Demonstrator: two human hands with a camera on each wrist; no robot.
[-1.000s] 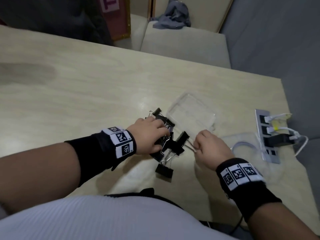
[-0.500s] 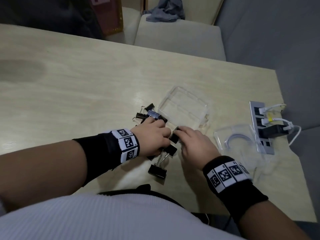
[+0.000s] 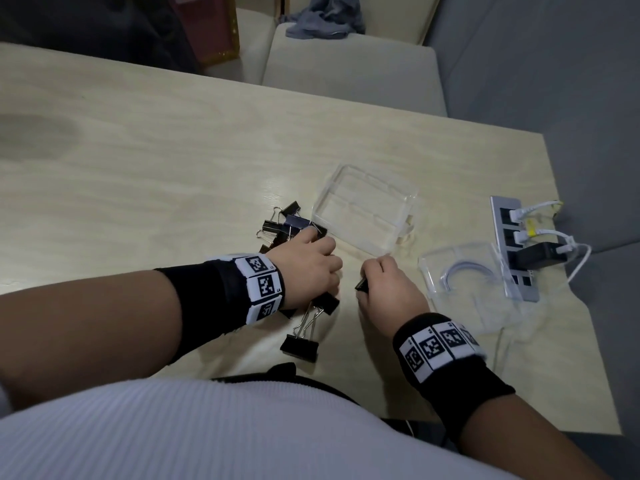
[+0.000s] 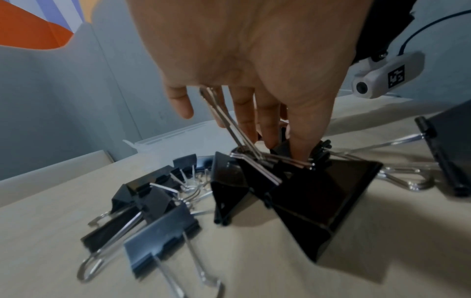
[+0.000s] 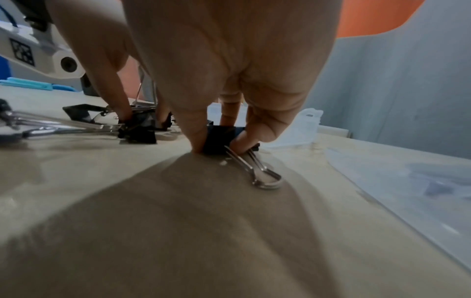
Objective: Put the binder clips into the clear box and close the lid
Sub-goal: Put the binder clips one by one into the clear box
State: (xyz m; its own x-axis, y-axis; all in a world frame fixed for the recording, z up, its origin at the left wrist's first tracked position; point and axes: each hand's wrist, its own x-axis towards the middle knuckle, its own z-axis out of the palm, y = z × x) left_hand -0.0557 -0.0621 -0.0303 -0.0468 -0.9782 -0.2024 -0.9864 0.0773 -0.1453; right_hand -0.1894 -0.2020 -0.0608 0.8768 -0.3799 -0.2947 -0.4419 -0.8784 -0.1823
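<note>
Several black binder clips [image 3: 287,223] lie in a heap on the wooden table, left of the open clear box [image 3: 363,216]. My left hand [image 3: 308,265] is down in the heap, its fingers [image 4: 244,121] and thumb curled round a black binder clip [image 4: 282,149], and a wire handle runs up between the fingers. My right hand [image 3: 375,277] pinches a small black binder clip [image 5: 219,139] between thumb and fingers; the clip touches the table just in front of the box. One larger clip [image 3: 299,348] lies alone nearest me. The clear lid [image 3: 464,271] lies flat to the right.
A grey power strip [image 3: 512,251] with white cables and a black plug sits past the lid near the table's right edge. A bluish cable loop shows through the lid. Beige seat cushions [image 3: 353,67] stand behind the table.
My right hand let go of a big clip's wire handle, reached to the heap beside my left hand, and has drawn back right with a small clip. My left hand stays on the heap.
</note>
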